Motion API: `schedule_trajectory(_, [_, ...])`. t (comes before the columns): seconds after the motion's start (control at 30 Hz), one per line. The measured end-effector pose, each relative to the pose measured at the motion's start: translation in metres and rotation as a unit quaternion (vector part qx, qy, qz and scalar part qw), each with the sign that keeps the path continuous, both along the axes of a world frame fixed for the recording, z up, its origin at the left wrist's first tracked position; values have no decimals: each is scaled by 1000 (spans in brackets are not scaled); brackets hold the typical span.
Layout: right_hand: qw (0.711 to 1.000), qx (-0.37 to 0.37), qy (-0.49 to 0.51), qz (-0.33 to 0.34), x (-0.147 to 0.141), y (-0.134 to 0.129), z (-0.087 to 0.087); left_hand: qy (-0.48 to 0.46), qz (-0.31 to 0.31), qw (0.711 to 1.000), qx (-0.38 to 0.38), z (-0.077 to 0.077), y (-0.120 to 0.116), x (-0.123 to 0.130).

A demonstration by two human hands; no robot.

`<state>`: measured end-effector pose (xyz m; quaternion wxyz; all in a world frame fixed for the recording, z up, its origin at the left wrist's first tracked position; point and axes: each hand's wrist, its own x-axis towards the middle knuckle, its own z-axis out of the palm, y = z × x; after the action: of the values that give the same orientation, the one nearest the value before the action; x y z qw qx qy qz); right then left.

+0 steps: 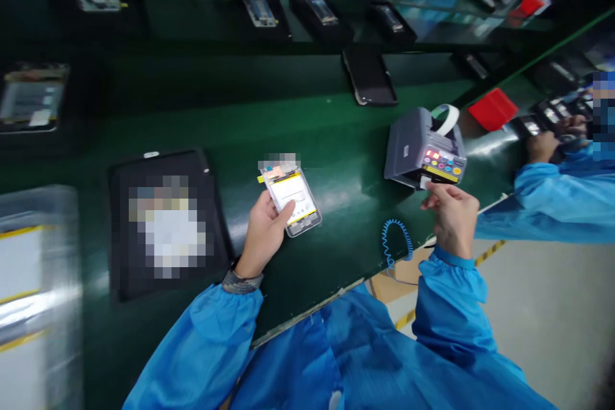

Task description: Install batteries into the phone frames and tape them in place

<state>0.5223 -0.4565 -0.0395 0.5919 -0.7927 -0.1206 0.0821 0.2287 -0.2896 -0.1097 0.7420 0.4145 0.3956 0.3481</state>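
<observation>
My left hand (266, 232) is closed around an opened phone (303, 223), its thumb lying over the white battery (298, 191). Part of the phone's upper end is blurred out. Over on the right, my right hand (450, 213) pinches a small piece of white tape (425, 182) at the front slot of a grey tape dispenser (408, 147). A roll of pale tape (446, 119) sits in the top of the dispenser, and red digits glow above its coloured buttons.
A black tray (218, 230) with blurred contents lies left of the phone. Clear plastic packs (62, 269) are at the far left. A blue coiled cord (398, 223) hangs near the bench edge. Phones in black trays line the shelf (192, 45). A co-worker's sleeve (542, 205) is at right.
</observation>
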Motion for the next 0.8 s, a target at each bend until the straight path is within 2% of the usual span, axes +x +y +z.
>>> schedule_trajectory(0.1, [1000, -1, 5, 6, -5, -6, 6, -8, -5, 1000, 8, 0, -1, 1])
schedule_trajectory(0.2, [999, -6, 9, 46, -24, -4, 7, -15, -6, 1000, 10, 1, -1, 2])
schedule_trajectory(0.3, [988, -40, 31, 148, -63, 10, -2, -21, -1, 1000, 14, 0, -2, 3])
schedule_trajectory(0.4, [955, -63, 86, 276, -109, 34, -17, -30, 6, 999, 27, -4, -2, 4])
schedule_trajectory(0.47, [936, -59, 111, 327, -132, 51, -26, -35, 8, 999, 36, -8, -2, 4])
schedule_trajectory(0.6, [926, -49, 122, 353, -154, 73, -36, -37, 4, 998, 48, -12, -1, 4])
schedule_trajectory(0.8, [927, -58, 97, 358, -153, 75, -42, -42, 0, 998, 50, -12, -2, 4])
